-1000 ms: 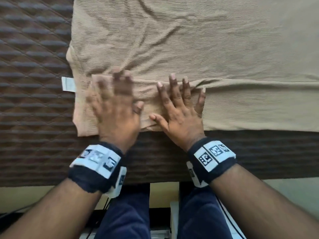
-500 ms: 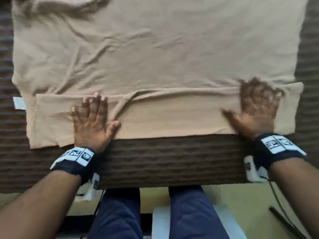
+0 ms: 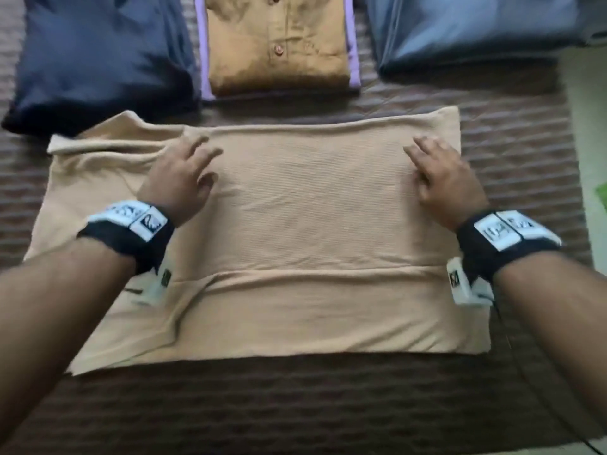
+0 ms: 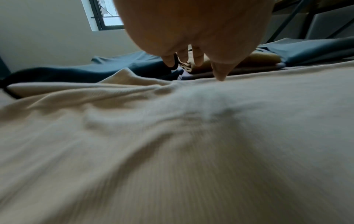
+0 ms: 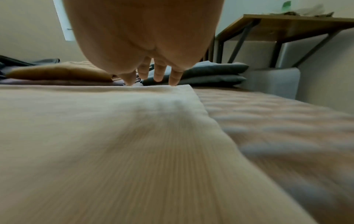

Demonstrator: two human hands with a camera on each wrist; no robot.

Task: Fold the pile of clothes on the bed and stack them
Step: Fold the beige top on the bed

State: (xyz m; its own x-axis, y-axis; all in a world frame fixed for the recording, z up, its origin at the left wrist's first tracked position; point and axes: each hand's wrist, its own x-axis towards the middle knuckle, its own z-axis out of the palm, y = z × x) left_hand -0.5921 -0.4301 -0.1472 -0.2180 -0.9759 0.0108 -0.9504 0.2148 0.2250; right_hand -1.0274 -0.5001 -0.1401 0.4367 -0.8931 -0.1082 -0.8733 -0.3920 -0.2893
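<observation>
A beige ribbed garment point(image 3: 305, 244) lies flat across the brown quilted bed point(image 3: 295, 399), its near strip folded over. My left hand point(image 3: 184, 172) is over its far left part, fingers spread and pointing away, holding nothing. My right hand point(image 3: 440, 172) is over the far right part near the garment's far edge, fingers straight. In the left wrist view the left hand point(image 4: 191, 60) has fingers hanging straight down above the beige garment point(image 4: 172, 151). The right wrist view shows the right hand point(image 5: 155, 75) with fingertips at the edge of the beige garment point(image 5: 105, 136).
A folded mustard button shirt point(image 3: 279, 44) lies on a lilac garment point(image 3: 354, 50) at the far middle. A dark navy pillow point(image 3: 98, 57) is far left, a grey-blue pillow point(image 3: 473, 31) far right. A wooden table point(image 5: 287, 25) stands beyond the bed on the right.
Both hands left the near folded strip and moved forward to the garment's far part. The head view pulled back, bringing the pillows and the folded shirt into sight.
</observation>
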